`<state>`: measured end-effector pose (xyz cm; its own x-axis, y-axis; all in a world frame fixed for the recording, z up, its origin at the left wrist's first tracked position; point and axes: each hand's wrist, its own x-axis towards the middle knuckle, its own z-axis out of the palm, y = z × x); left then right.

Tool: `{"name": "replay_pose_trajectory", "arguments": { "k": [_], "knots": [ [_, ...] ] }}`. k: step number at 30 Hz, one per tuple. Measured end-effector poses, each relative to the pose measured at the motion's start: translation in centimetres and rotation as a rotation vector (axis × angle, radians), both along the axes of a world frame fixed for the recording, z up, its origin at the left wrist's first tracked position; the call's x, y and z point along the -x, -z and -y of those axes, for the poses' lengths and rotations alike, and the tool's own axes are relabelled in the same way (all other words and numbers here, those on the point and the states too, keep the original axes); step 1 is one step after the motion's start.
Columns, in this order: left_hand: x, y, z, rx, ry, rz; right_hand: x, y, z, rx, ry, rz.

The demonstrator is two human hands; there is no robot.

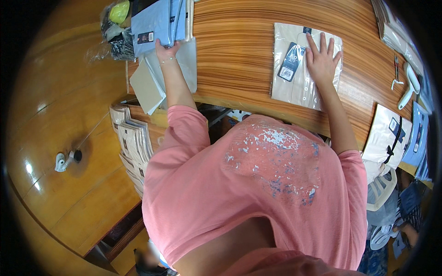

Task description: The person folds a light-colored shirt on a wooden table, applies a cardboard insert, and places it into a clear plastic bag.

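My left hand (166,51), with a thin bracelet at the wrist, grips the near edge of a folded blue shirt (154,25) in a transparent bag at the far left of the table. Its fingertips are partly hidden by the package. Under that hand lie grey-white sheets (188,69) and a piece of beige cardboard (146,85). My right hand (323,62) rests flat, fingers spread, on a folded cream shirt (307,92) in a transparent bag. A dark blue hang tag (290,62) shows through the plastic beside the fingers.
Left of the table stand stacked packaged shirts (133,138). On its right side are a white-handled tool (409,87), small snips (396,69) and a cream shirt tied with black ribbon (386,135). A plastic chair (384,191) and another person's hand (407,232) show at lower right.
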<state>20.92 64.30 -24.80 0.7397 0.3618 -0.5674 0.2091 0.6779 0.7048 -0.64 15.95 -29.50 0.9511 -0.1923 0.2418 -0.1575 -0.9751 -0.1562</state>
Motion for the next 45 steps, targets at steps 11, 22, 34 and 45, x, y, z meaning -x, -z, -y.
{"name": "replay_pose_trajectory", "arguments": {
  "k": [11, 22, 34, 45],
  "knots": [
    [-2.0, -6.3, 0.0, -0.068, 0.117, 0.078, -0.1, 0.4, 0.1, 0.046, 0.013, -0.018],
    [-5.3, -10.9, -1.1, 0.278, 0.024, -0.089, -0.1, 1.3, 0.6, 0.084, 0.006, 0.026],
    [-2.9, -6.7, 0.8, -0.077, 0.156, -0.044, -0.1, 1.5, 0.4, 0.061, -0.001, 0.042],
    [-0.5, 0.0, 2.2, -0.172, 0.267, -0.066, 0.2, 0.7, 0.4, 0.061, 0.014, 0.004]
  ]
}}
